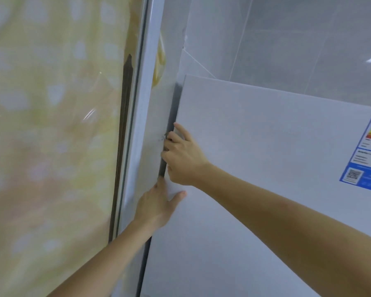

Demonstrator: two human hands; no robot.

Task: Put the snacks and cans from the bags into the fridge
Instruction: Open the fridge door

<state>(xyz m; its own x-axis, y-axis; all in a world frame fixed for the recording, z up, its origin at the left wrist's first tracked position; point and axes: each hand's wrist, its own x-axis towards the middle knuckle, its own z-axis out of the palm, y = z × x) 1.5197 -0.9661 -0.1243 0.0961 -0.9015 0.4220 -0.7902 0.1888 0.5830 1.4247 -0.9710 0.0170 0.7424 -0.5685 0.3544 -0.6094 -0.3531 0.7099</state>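
Observation:
A white fridge door (266,168) fills the right half of the view and looks closed against its dark left edge (169,136). My right hand (184,157) curls its fingers around that edge at mid height. Just below, my left hand (156,206) grips the same edge, its thumb lying on the door's front. No snacks, cans or bags are in view.
A window frame (137,125) with a yellow patterned curtain (51,136) stands close on the left, leaving a narrow gap beside the fridge. Grey tiled wall (276,39) rises behind. A blue energy label (366,151) sits on the door at the right.

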